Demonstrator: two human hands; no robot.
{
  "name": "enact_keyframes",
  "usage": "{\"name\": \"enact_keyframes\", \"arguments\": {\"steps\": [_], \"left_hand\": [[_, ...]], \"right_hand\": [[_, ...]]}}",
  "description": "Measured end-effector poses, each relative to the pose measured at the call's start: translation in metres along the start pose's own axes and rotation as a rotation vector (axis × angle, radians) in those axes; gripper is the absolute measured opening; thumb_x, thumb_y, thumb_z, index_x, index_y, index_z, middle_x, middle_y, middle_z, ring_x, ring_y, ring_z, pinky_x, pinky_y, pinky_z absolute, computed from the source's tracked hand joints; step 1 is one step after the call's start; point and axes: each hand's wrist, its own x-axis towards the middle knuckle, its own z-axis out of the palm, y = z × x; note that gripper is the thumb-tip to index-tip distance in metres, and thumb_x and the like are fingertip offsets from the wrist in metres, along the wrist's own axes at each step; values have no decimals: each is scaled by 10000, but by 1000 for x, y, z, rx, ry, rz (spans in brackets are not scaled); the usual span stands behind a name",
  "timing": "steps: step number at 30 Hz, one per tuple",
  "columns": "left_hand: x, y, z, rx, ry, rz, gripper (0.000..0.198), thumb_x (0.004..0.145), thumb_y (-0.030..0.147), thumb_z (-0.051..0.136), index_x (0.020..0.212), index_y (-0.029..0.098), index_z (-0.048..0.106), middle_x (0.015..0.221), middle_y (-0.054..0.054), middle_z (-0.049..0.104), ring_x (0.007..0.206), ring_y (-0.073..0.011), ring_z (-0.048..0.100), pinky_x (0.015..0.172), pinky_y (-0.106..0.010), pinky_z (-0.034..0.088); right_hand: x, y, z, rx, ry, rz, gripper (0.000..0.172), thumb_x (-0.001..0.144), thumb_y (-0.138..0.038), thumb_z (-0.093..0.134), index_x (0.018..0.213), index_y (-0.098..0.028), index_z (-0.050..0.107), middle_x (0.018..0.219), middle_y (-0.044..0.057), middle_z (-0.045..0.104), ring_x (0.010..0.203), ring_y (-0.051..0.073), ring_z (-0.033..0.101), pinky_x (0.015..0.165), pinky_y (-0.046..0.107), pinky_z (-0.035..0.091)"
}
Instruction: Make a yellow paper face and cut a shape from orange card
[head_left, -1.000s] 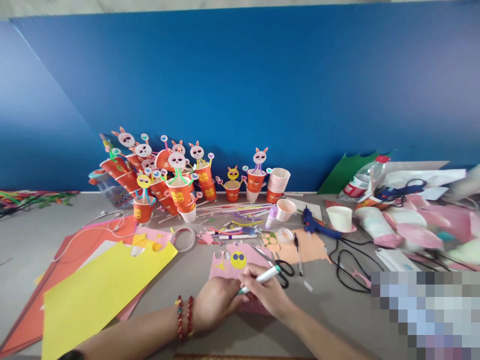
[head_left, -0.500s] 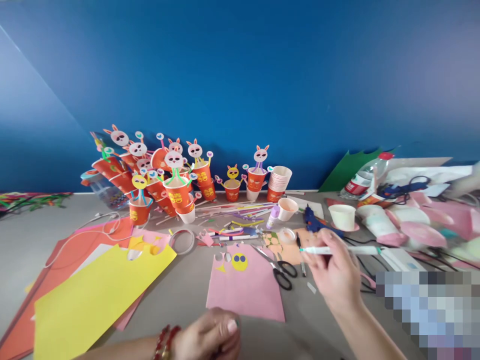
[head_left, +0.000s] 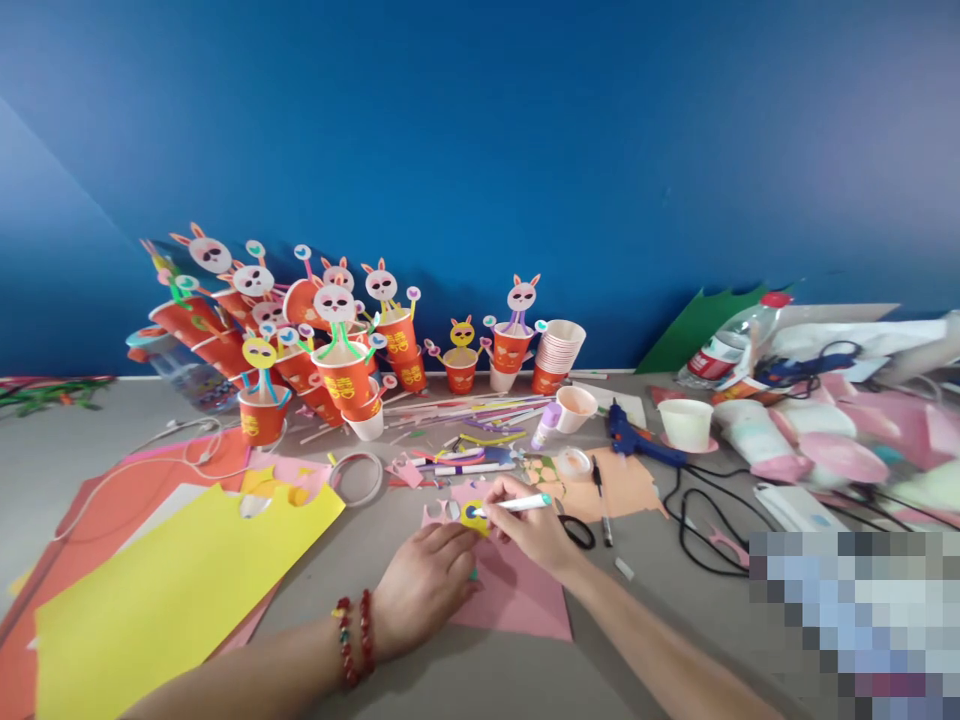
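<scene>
My right hand (head_left: pixel 529 525) grips a white marker (head_left: pixel 521 504) with a teal end. The marker's tip is at the yellow paper disc (head_left: pixel 472 518), which bears dark blue round spots and is partly hidden by my fingers. A sheet of pink paper (head_left: pixel 525 595) lies underneath. My left hand (head_left: pixel 427 585) rests on the pink sheet's left side with curled fingers, next to the disc. A small teal piece, which looks like the marker's cap (head_left: pixel 474 573), shows at its fingers. Black-handled scissors (head_left: pixel 577 532) lie mostly hidden behind my right hand.
Orange-red paper cups with rabbit figures (head_left: pixel 345 375) stand at the back left. Yellow paper (head_left: pixel 187 590) covers the left, near a tape roll (head_left: pixel 356 478). A blue glue gun (head_left: pixel 637 440), a black pen (head_left: pixel 602 500) and a plastic bottle (head_left: pixel 727 345) are on the right.
My right hand has moved left and down, bringing the marker from the air to the yellow disc. My left hand has moved up from the front onto the pink sheet.
</scene>
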Motion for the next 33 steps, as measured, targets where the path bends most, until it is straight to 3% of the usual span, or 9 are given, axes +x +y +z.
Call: {"name": "enact_keyframes", "arguments": {"steps": [6,23,33], "left_hand": [[1,-1,-5,-23,-48,7,151,940,254,538,1052,166,589,1277,-101,647,1199,-276,580,949,-423,495],[1,-2,-7,-20,-103,22,202,951,303,548,1068,148,604,1331,-109,612,1237,-273,552,1010,-426,451],[0,-3,-5,-21,-70,19,200,942,322,574,1054,159,608,1328,-94,614,1249,-252,542,1013,-419,450]], "right_hand": [[-1,5,9,-195,90,-143,214,880,-217,514,673,-214,465,613,-36,528,598,139,497,605,256,370],[1,7,11,-255,53,-130,213,882,-204,495,674,-222,454,644,-15,531,617,150,497,580,253,373],[1,10,12,-292,46,-161,217,893,-210,491,681,-224,443,607,-28,516,569,141,478,561,252,362]]}}
